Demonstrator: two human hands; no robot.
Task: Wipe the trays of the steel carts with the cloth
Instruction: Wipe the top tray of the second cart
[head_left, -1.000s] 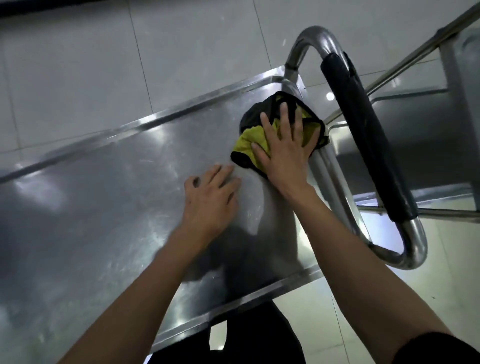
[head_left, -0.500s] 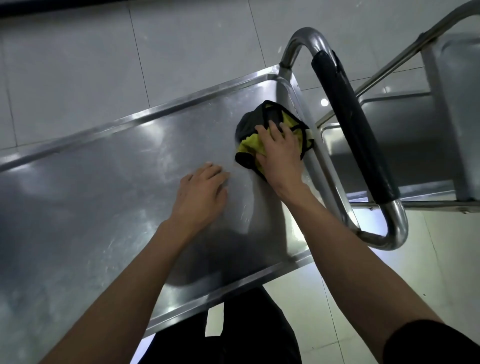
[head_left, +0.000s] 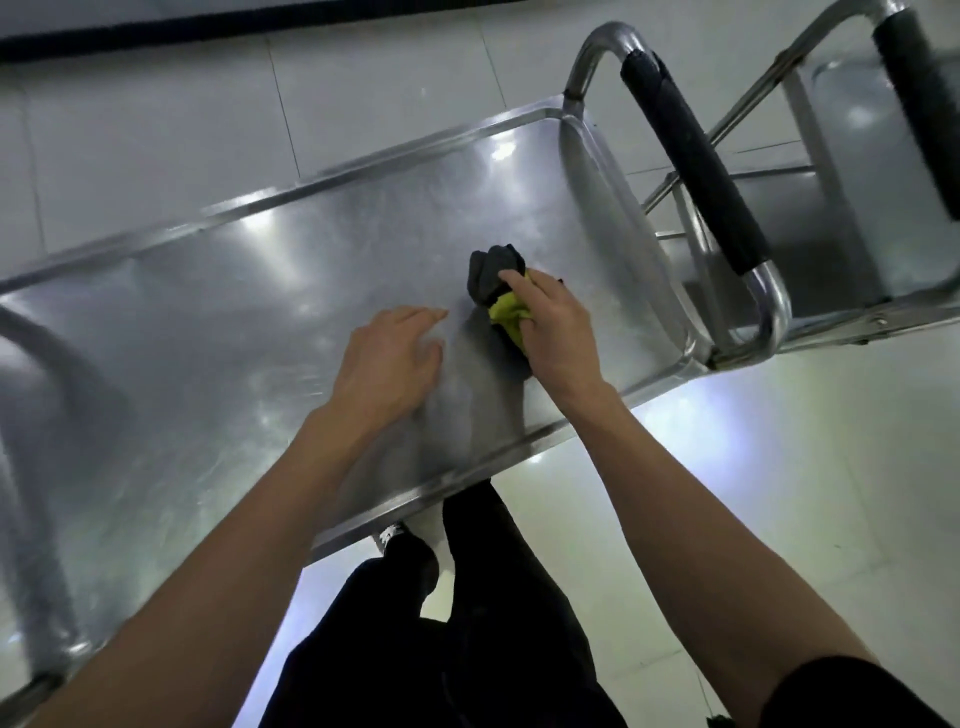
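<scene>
Plainly, I had dragged the cloth (head_left: 497, 291) away from the handle (head_left: 696, 156) end of the tray (head_left: 208, 332), back toward the middle, bunching it as it came. My right hand (head_left: 558, 332) gripped it, fingers curled over the wad. My left hand (head_left: 387, 364) rested flat beside it, fingers loosely spread, empty. I judged that corner wiped, the long stretch away from the handle still to do.
</scene>
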